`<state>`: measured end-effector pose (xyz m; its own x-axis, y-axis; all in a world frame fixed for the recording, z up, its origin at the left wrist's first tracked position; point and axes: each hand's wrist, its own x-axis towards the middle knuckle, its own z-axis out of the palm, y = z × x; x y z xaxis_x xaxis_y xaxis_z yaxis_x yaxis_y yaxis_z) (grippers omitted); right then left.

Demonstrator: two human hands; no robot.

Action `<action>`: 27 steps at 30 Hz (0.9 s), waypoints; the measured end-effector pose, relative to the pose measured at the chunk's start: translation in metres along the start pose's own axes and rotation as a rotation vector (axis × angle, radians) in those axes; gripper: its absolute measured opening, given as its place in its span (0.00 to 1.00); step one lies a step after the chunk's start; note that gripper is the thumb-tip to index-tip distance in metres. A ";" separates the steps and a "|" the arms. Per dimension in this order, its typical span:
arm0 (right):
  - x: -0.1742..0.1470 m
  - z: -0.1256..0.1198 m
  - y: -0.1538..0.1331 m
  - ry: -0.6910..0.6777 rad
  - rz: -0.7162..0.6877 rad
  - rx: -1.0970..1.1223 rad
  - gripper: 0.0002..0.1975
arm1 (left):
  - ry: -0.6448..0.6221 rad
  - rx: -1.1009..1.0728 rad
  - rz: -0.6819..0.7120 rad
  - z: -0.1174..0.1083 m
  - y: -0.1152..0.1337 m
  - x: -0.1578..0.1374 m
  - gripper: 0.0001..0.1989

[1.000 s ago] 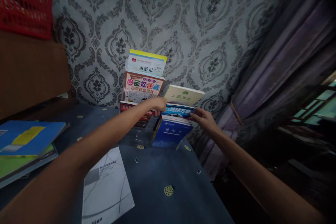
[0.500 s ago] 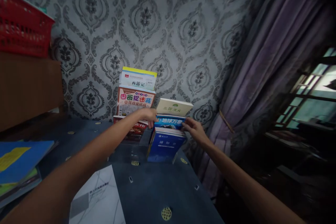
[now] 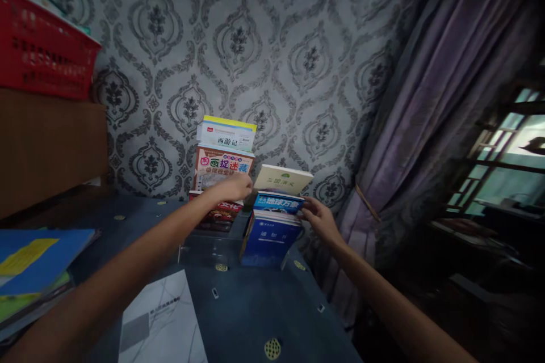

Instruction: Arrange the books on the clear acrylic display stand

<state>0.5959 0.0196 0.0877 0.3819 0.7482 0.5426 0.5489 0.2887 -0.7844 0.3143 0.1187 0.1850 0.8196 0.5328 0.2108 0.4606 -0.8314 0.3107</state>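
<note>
My left hand (image 3: 238, 186), fingers curled together, hovers before the lower part of a brown picture book (image 3: 223, 165) and above a red-covered book (image 3: 219, 218). Nothing shows in it. My right hand (image 3: 318, 216) pinches the right edge of a bright blue book (image 3: 279, 202). Behind that blue book rises a cream book (image 3: 283, 180), and a dark blue book (image 3: 272, 238) stands in front. A white book with a yellow top (image 3: 230, 135) is at the back of the left row. Both rows stand upright, stepped in height, with a clear plastic holder (image 3: 208, 250) partly visible.
A grey-white booklet (image 3: 164, 317) lies on the dark blue tabletop (image 3: 251, 306). Blue and green books (image 3: 46, 255) are piled at left. A red basket (image 3: 51, 45) sits on a brown box (image 3: 51, 147). Patterned wallpaper is behind; a purple curtain (image 3: 383, 170) hangs at right.
My left hand has moved left, off the bright blue book's left edge to in front of the left row. My right hand stays at that book's right edge. The view has shifted slightly.
</note>
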 end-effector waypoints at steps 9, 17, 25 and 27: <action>-0.117 0.082 -0.032 0.136 -0.472 -0.327 0.10 | 0.660 -0.200 -0.032 0.078 -0.045 -0.145 0.16; -0.203 0.207 -0.020 -0.574 -0.564 -0.197 0.13 | 0.596 -0.029 -0.216 0.172 -0.128 -0.230 0.15; -0.223 0.280 0.014 -0.513 -0.736 -0.104 0.19 | 0.437 0.540 -0.642 0.149 -0.168 -0.265 0.21; -0.223 0.281 0.019 -0.521 -0.738 -0.095 0.18 | 0.421 0.594 -0.728 0.142 -0.168 -0.268 0.21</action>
<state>0.3120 0.0264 -0.1321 -0.4631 0.5745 0.6749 0.5882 0.7688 -0.2509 0.0655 0.0935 -0.0552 0.1406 0.8555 0.4983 0.9859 -0.1671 0.0087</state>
